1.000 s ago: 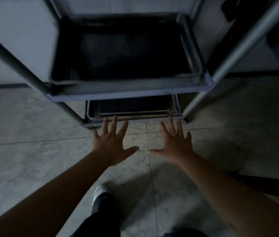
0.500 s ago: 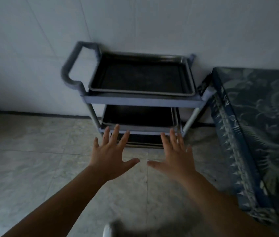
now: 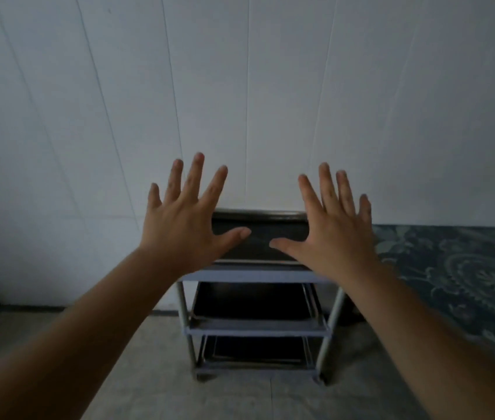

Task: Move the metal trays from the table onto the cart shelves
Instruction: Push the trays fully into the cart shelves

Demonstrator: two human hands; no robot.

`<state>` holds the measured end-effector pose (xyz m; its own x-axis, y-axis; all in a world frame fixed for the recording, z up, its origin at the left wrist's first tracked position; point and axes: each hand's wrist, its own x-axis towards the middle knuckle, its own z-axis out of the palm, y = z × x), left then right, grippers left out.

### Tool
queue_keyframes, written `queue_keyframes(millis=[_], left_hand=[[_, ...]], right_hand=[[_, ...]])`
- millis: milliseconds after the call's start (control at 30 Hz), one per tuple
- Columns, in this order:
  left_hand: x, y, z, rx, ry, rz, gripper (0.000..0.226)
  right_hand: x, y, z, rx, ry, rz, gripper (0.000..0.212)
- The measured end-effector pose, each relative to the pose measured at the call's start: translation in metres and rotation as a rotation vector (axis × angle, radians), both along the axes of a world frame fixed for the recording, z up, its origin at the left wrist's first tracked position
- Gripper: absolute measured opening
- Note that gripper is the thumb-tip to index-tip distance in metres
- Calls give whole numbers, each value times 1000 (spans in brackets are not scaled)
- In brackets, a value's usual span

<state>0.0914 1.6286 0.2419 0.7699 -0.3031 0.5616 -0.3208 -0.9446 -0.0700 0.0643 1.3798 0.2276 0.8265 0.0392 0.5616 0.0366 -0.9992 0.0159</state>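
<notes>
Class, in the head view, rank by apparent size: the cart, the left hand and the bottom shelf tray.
1. cart
2. left hand, enlarged by nearness to the camera
3. bottom shelf tray, far and partly hidden, so unsure

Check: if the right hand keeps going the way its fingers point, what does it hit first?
Probably the wall. The open right hand points up and forward, above the cart's top tray; depth is unclear.

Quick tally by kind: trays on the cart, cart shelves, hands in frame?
Metal trays: 3, top, middle, bottom
Cart shelves: 3, top, middle, bottom
Hands: 2, left hand and right hand, both open and empty
Total: 8
</notes>
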Motion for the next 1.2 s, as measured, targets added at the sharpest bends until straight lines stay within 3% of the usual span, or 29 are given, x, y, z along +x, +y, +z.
queue_keyframes(millis=[167,400,1200], left_hand=[[-18,10,63,-20,-198,-4,104],[-41,20,93,-20,-324,-30,103],[-26,6,62,-14,-224,-16,105]], right_hand=[[-19,7,66,-28,-181,-17,114],[-41,16,95,-66,-283,-17,115],[-21,4,79,-93,-206,37,116]])
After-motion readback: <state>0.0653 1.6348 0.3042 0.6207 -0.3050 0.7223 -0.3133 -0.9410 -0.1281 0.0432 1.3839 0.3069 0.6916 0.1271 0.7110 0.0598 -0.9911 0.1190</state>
